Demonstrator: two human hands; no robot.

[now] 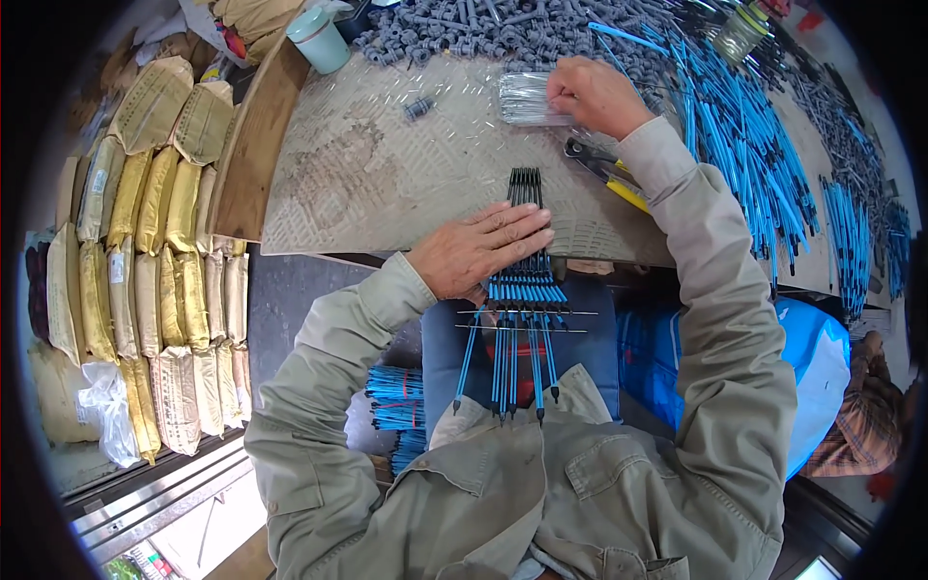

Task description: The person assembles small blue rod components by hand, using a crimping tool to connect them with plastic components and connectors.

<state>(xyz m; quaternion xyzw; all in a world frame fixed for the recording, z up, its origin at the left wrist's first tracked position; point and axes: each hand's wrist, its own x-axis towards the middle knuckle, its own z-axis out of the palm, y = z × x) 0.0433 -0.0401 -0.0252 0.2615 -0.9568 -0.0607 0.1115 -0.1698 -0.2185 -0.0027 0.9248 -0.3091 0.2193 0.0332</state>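
Left hand (478, 253) spread flat on rod bundle (524, 290), pinning it to bench (387, 174); right hand (594, 95) pinching thin wires (527, 99).

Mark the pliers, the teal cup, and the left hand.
pliers (601, 170), head view, on the dark jaws near the pivot
teal cup (320, 41), head view, on its side wall
left hand (478, 249), head view, on its back

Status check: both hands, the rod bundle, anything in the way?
Left hand flat on the blue-and-black rod bundle, pinning it at the bench edge. Right hand on the clear packet of thin wires. Pliers lie right of the bundle, apart from it.
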